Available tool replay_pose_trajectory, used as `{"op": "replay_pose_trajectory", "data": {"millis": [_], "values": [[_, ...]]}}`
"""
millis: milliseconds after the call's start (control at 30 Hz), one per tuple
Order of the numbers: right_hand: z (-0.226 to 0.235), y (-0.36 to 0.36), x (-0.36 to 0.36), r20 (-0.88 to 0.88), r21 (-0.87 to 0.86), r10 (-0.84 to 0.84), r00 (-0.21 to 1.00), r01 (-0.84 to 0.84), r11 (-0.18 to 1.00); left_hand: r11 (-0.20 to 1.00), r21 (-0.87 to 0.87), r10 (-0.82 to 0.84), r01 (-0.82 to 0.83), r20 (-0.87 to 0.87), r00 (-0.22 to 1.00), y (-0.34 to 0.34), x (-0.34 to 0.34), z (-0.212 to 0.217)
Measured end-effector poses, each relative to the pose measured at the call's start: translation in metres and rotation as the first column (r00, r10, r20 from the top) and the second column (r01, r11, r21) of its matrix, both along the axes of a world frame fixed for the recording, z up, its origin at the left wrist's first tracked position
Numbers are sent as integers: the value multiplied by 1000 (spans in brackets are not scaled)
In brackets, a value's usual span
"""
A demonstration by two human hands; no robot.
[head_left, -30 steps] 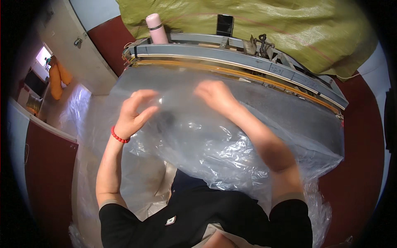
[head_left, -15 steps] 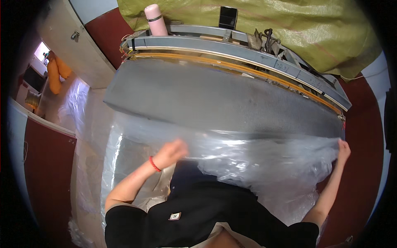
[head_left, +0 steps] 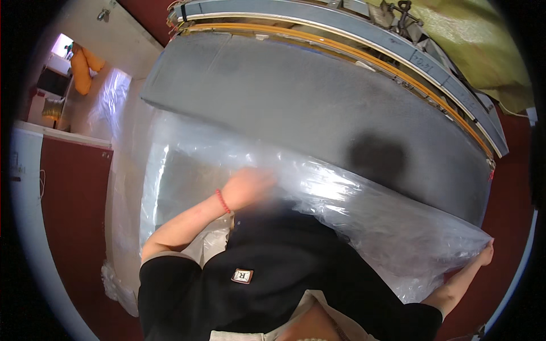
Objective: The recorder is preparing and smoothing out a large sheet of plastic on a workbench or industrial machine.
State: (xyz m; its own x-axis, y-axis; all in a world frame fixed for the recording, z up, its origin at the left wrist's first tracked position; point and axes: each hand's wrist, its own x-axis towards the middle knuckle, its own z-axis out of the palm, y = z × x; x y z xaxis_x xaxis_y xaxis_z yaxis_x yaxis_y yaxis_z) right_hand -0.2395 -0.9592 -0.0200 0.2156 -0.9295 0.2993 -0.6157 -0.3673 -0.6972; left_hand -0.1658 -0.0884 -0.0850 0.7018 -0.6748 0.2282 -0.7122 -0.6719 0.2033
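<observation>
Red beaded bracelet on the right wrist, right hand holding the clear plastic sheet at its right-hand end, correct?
Wrong side: the head view shows the red beaded bracelet on the wrist of the left hand. The right hand does hold the clear plastic sheet at its right-hand end.

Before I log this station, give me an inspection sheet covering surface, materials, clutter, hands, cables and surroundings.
Surface: grey worktop, a dark shadow toward its right.
Job's things: transparent plastic sheet, wrinkled, along the near side.
Clutter: dark metal fitting by the metal frame.
Hands: right hand grips the sheet's corner; left hand blurred, grip unclear.
Cables: thin wires at the frame's left end.
Surroundings: door left, yellow-green tarp beyond.
</observation>
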Motion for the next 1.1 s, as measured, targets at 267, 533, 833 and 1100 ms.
{"op": "replay_pose_trajectory", "data": {"millis": [267, 533, 833, 1100], "values": [[-9, -45, -12, 343, 163, 148, 928, -214, 963, 985, 165, 124, -57, -430, 894, 21, -4, -4], [-11, -37, -1, -258, 54, 126, 958, -116, 992, 943, 328, 154, 52, -571, 806, 49, -5, -21], [-4, -143, -34, -136, -214, 332, 933, -355, 910, 501, 666, 742, -553, -1, 670, 282, 99, -31], [-60, -86, 91, -262, -148, 338, 904, -384, 911, 208, -823, 975, -529, 130, 182, 233, 245, 134]]}}
